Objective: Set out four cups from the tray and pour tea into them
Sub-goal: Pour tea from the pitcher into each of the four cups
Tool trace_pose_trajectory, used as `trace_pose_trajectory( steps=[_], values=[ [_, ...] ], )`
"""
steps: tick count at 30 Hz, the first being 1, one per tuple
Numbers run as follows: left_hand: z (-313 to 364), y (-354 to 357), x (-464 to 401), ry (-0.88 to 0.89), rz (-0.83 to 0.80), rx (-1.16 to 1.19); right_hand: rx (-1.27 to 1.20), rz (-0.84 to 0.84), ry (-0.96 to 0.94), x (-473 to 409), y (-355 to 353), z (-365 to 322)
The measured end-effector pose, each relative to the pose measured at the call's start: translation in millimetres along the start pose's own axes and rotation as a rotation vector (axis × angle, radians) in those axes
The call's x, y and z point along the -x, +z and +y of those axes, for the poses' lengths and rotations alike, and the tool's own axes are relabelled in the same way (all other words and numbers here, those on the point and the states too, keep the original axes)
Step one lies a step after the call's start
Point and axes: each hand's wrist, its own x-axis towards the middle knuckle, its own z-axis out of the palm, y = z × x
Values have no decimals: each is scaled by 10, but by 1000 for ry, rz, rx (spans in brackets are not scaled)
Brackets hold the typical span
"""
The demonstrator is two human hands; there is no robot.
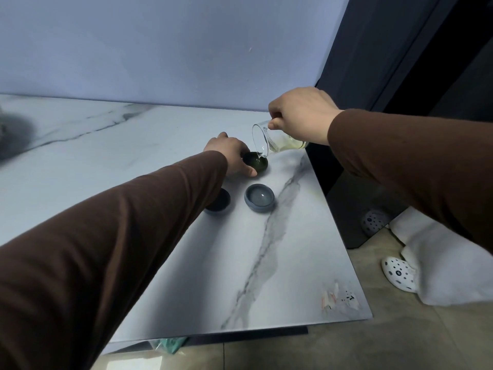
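Note:
My right hand (300, 113) grips a clear glass pitcher (269, 140) with pale tea in it, tipped to the left. A thin stream runs from its spout into a dark green cup (257, 162). My left hand (229, 153) holds that cup at its left side on the marble table (160, 156). Nearer to me stands a grey-blue cup (259, 197) with liquid in it. To its left a dark cup (220, 202) is half hidden under my left sleeve. I see no tray in this view.
The table's right edge runs close to the cups, with a dark panel (346, 209) beside it. On the floor lie white perforated clogs (398, 273) and white cloth (442, 263). A wall closes off the table's far side. A blurred dark shape (13, 134) sits at far left.

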Motion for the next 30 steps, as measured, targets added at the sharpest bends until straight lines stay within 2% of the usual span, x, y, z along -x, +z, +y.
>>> trace_pose_trajectory(
  steps=[30],
  values=[
    [28,-15,47,-17,-6,-13,17,38,-6,11,-61,9]
  ],
)
